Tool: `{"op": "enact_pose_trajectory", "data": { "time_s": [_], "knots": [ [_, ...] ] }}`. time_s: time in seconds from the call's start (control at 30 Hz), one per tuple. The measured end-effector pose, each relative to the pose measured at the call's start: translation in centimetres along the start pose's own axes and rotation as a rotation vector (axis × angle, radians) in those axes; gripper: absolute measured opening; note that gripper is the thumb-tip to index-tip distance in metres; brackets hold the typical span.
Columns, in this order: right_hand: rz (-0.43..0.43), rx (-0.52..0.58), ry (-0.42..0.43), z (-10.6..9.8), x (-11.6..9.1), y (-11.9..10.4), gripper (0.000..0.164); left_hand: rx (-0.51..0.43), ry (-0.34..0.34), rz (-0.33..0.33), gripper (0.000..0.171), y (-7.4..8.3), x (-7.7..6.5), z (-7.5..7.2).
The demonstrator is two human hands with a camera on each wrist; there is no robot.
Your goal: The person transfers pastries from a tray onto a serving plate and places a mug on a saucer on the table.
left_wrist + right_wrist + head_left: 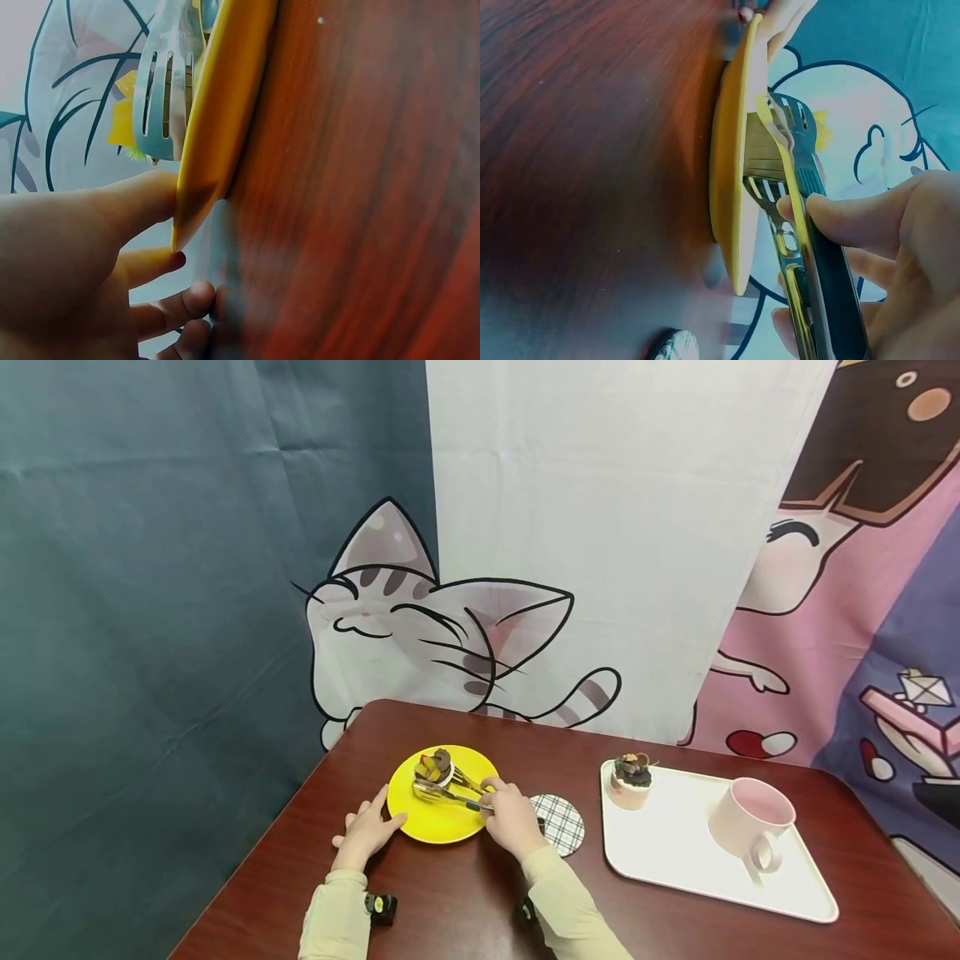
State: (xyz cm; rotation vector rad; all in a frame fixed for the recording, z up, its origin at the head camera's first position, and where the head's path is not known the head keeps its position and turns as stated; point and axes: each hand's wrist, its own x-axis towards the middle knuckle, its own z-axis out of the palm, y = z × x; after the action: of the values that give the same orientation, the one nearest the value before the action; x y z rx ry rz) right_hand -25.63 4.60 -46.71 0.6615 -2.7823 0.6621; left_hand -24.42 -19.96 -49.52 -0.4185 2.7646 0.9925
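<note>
Noting tong alignment first: the cupcake (435, 765) sits on the yellow plate (442, 829), to the left of the right hand (513, 817) and a little farther from the person. The tongs (450, 796) bridge that gap, long axis running from the right hand leftward and slightly away. Their slotted heads straddle the cupcake, one on the near side, the other to its right; firm contact cannot be confirmed.

Right hand: grips the tongs, thumb on the dark handle, fingers at the opposite arm. Arms stand apart around the cupcake.

Left hand (365, 833): thumb and forefinger spread, tips touching the left rim of the plate; remaining fingers low by the worktop (450, 897). The left hand is near the cupcake too, but only the right reaches it, through the tool.

Appearance: cupcake appears upright, brown swirl on top, yellow and reddish pieces beside it, pale cup mostly hidden by metal. Tongs shiny, slots clear in the left-wrist view.

Surroundings: checked coaster (564, 823) just right of the plate, partly behind the right hand; farther right, a white tray (675, 864) bearing a dark-topped cupcake (630, 785) and a pink mug (738, 822).
</note>
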Motion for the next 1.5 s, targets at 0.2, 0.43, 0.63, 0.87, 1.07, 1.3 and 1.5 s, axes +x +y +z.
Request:
{"op": "enact_pose_trajectory", "data": {
  "time_s": [0.2, 0.43, 0.63, 0.87, 1.07, 1.3, 1.5],
  "knots": [
    [-0.014, -0.023, 0.031, 0.2, -0.6, 0.7, 0.011, 0.002, 0.004, 0.004, 0.075, 0.0, -0.1, 0.1],
    [-0.043, -0.024, 0.078, 0.3, -0.9, 0.8, 0.009, 0.005, 0.007, 0.001, 0.074, 0.1, -0.1, -0.3],
    [-0.019, -0.042, 0.060, 0.8, 0.0, 0.4, 0.012, 0.004, 0.000, 0.009, 0.075, 0.1, -0.3, -0.3],
    [-0.046, -0.058, -0.072, -0.4, 2.2, 0.0, 0.015, -0.002, 0.004, 0.004, 0.074, 0.2, -0.1, -0.3],
    [-0.060, -0.107, -0.119, -1.8, 2.4, -0.4, 0.014, -0.007, 0.005, 0.013, 0.074, 0.3, -0.1, -0.3],
    [-0.066, -0.108, -0.066, -1.8, 1.1, 0.3, 0.014, 0.001, 0.008, 0.004, 0.074, 0.3, 0.1, -0.5],
    [-0.067, -0.124, -0.037, -2.9, -0.1, 0.4, 0.012, 0.004, 0.003, 0.002, 0.074, 0.1, 0.0, -0.2]
  ]
}}
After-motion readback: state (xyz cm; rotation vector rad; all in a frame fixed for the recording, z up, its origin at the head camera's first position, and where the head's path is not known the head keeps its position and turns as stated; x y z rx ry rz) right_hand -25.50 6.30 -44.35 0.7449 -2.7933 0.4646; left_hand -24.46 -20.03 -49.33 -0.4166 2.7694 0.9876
